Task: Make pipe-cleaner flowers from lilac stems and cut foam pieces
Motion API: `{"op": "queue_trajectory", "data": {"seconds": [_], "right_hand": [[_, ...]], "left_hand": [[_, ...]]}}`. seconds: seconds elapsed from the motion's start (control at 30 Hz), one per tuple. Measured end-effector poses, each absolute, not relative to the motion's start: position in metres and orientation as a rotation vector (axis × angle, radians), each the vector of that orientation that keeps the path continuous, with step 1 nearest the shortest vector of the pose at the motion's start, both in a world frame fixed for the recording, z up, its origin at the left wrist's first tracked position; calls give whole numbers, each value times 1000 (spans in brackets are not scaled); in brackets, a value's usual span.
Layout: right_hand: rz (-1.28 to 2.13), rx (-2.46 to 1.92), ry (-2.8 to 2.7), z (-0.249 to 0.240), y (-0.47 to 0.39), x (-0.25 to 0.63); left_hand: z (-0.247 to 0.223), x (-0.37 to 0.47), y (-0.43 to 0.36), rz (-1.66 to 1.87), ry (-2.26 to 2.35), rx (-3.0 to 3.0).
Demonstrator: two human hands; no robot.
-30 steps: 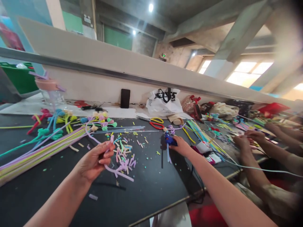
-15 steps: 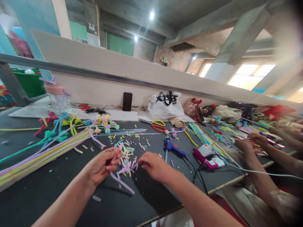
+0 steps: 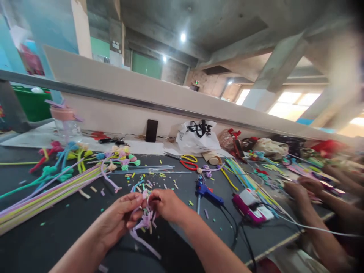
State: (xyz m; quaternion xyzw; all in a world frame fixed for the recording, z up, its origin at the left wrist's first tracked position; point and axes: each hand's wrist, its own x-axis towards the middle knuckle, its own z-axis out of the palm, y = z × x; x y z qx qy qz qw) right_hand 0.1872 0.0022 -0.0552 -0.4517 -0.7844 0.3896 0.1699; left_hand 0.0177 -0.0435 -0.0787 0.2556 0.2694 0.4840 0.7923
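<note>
My left hand is closed in a pinch on a lilac pipe cleaner, whose long fuzzy stem hangs down below the fingers. Right beside it, my right hand is also closed, its fingertips close to the pink-lilac top of the piece. Whatever its fingers grip is hidden. Beneath both hands lies a heap of short lilac pipe-cleaner cuttings, partly covered. To the right of my right hand, a blue hot glue gun rests on the dark table.
Long pastel pipe cleaners lie in a bundle at the left, near bunched flowers. Behind stand scissors, a phone and a white bag. A magenta power strip trails cables; a co-worker's hands are at far right.
My right hand has moved left, from the edge of the cuttings to my left hand. The view has shifted, so the table things sit slightly lower.
</note>
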Motion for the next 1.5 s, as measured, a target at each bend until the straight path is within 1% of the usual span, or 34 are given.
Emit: {"op": "queue_trajectory", "data": {"seconds": [0.17, 0.47, 0.6, 0.77, 0.87, 1.07, 1.27, 1.5], "right_hand": [[1455, -1116, -2045, -59, 12, 182], [1760, -844, -1599, -71, 15, 190], [1813, -841, -1510, -69, 12, 188], [1692, -1091, -1600, -65, 10, 190], [1585, -1164, -1639, -61, 11, 193], [1324, -1116, -1792, -54, 11, 199], [855, -1107, -2119, -47, 9, 203], [763, -1071, -2190, -50, 9, 204]], "left_hand": [[-77, 19, -39, 1104, 692, 513], [-80, 28, -35, 1113, 716, 450], [-78, 32, -36, 1106, 742, 419], [-76, 35, -37, 1050, 781, 417], [-74, 35, -37, 1053, 782, 466], [-71, 33, -39, 1033, 850, 512], [-68, 33, -40, 1023, 903, 562], [-73, 32, -40, 968, 923, 661]]}}
